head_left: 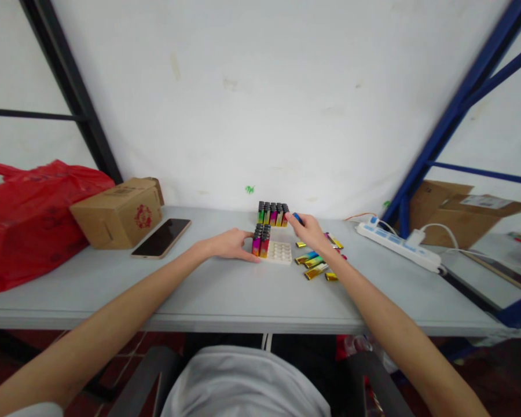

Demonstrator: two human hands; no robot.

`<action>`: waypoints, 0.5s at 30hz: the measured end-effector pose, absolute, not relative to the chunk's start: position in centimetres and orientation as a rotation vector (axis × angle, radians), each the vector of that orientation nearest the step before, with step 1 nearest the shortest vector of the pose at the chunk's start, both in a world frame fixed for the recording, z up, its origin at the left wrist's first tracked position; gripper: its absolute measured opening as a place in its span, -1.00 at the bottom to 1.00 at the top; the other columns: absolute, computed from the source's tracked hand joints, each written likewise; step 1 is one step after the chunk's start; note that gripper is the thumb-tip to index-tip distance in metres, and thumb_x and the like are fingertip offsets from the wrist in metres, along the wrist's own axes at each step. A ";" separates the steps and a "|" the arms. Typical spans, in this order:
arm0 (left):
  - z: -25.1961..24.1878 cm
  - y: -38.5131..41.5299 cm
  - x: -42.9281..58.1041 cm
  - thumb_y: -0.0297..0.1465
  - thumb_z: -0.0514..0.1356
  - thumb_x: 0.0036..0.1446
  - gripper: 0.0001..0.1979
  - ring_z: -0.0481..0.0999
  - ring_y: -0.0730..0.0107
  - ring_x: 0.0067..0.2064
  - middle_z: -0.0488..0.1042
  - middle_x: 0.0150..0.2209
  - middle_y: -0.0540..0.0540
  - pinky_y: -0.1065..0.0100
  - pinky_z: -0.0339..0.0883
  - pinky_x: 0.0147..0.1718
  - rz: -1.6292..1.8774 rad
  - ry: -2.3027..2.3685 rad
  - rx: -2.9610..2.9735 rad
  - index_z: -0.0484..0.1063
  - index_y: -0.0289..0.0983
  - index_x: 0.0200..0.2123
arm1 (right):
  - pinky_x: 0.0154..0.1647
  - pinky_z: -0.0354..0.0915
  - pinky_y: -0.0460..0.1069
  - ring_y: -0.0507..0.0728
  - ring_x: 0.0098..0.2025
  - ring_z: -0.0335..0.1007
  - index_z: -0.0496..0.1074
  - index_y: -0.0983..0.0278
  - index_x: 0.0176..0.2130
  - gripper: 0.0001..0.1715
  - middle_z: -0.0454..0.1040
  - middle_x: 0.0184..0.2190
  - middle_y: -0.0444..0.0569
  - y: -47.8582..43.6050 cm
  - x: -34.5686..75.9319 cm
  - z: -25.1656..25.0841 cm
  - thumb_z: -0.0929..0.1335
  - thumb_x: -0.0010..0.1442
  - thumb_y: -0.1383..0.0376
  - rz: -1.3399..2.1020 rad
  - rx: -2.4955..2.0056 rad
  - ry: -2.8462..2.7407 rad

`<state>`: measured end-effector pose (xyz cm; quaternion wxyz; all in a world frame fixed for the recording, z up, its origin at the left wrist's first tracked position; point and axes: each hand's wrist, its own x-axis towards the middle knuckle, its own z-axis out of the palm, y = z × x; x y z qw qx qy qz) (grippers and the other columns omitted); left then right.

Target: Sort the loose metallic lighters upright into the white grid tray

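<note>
A white tray (pixel 281 253) with round pockets sits on the table, upright lighters (pixel 261 242) with black tops filling its left end. Around that left end my left hand (pixel 231 244) is closed, thumb at the front corner and fingers behind. My right hand (pixel 308 229) is closed on a lighter (pixel 298 218), of which only a blue end shows. It is beside a second block of upright coloured lighters (pixel 272 214), standing further back. Loose shiny lighters (pixel 316 262) lie under and beside my right wrist, partly hidden by the forearm.
To the left are a phone (pixel 161 238), a cardboard box (pixel 118 213) and a red plastic bag (pixel 30 214). A white power strip (pixel 400 247) with plugged-in cables lies at the right, in front of an open carton (pixel 451 211). A wall bounds the table (pixel 226 292) at the back.
</note>
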<state>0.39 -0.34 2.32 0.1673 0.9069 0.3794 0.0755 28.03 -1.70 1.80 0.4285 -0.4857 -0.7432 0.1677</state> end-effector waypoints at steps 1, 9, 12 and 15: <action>2.3 -0.4 0.4 0.24 0.28 -0.06 -0.15 0.41 0.28 -0.47 0.45 -0.50 0.02 0.36 0.11 -0.49 0.208 1.078 2.579 0.49 -0.27 0.11 | -0.51 0.05 -0.05 0.01 -0.55 0.07 0.14 0.21 -0.54 -0.32 0.15 -0.63 -0.19 -1.9 27.8 1.8 0.18 0.30 -0.25 0.367 -1.237 -1.829; 2.5 -0.5 0.5 0.24 0.28 -0.07 -0.18 0.40 0.28 -0.48 0.42 -0.52 0.02 0.35 0.08 -0.51 0.197 1.119 2.582 0.52 -0.27 0.05 | -0.47 -0.07 -0.03 0.02 -0.51 0.03 0.10 0.21 -0.60 -0.49 0.07 -0.63 -0.17 -2.5 26.5 1.9 0.21 0.23 -0.02 0.195 -1.244 -1.746; 2.5 -0.6 0.6 0.24 0.28 -0.07 -0.17 0.42 0.27 -0.46 0.46 -0.49 0.00 0.35 0.11 -0.49 0.203 1.106 2.585 0.51 -0.28 0.06 | -0.47 -0.06 -0.03 0.02 -0.51 0.03 0.12 0.21 -0.58 -0.50 0.07 -0.63 -0.18 -2.5 26.5 2.1 0.21 0.23 -0.02 0.181 -1.249 -1.746; 2.5 -0.5 0.5 0.25 0.28 -0.07 -0.15 0.43 0.27 -0.46 0.49 -0.47 -0.01 0.35 0.12 -0.49 0.206 1.090 2.589 0.51 -0.28 0.08 | -0.46 -0.06 -0.04 0.02 -0.50 0.02 0.10 0.21 -0.57 -0.44 0.06 -0.62 -0.18 -2.7 26.6 2.2 0.21 0.27 -0.08 0.176 -1.250 -1.754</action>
